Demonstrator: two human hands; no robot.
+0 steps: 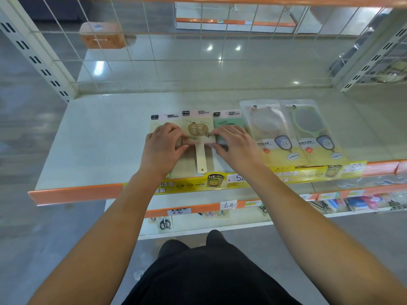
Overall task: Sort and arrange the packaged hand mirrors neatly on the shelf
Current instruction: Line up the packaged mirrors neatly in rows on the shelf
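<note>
White shelf (99, 137), cream packaged mirror (199, 133)

The shelf (99, 137) looked smooth, matt, pale painted metal. The mirror packs (293, 130) were clear glossy plastic over printed card. The floor tiles (176, 62) shone glossy behind thin wire mesh (154, 36).

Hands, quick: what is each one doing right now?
Left hand: pinching the left edge of the cream mirror pack.
Right hand: pinching that pack's right edge.
</note>
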